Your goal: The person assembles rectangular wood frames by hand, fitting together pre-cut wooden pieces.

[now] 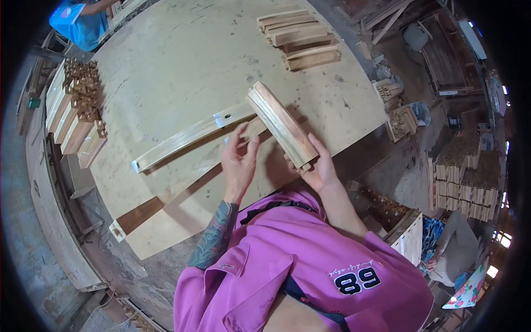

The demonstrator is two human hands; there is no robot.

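My right hand grips the lower end of a short wooden block, which is tilted above the table. My left hand is raised just left of the block, fingers apart and curved, with nothing in it. Behind my hands a long wooden rail with a dark hole near one end lies on the table. A second long rail lies nearer to me, running from the table's left edge toward the block. The block hides the right ends of both rails.
Several wooden pieces lie at the table's far right. A stack of rails stands at the left edge. Another person is at the far left, and one more sits at the right, near stacked wood.
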